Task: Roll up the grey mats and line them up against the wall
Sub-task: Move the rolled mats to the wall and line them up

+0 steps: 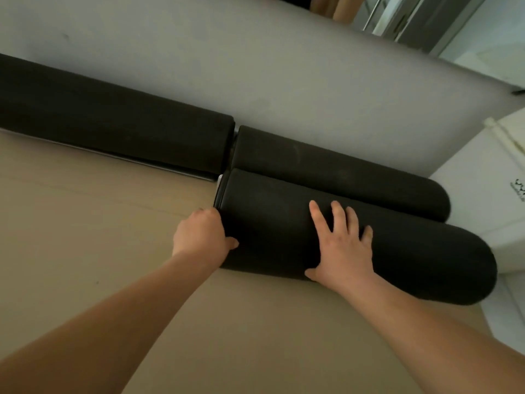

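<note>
At the upper left of the frame a long rolled mat (113, 120) lies along the foot of the wall (255, 66), and end to end with it, right of centre, a second rolled mat (341, 177) also rests against the wall. In front of that one, touching it, lies a third rolled mat (284, 223) on the tan floor (99, 237). The left hand (200, 237) is curled around its left end, gripping it, while the right hand (343, 248) lies flat on top, fingers spread, grasping nothing.

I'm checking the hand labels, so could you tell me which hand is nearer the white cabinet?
Right. The right hand lies flat on the nearest rolled mat, closer to the white cabinet; the left hand grips its far end.
</note>
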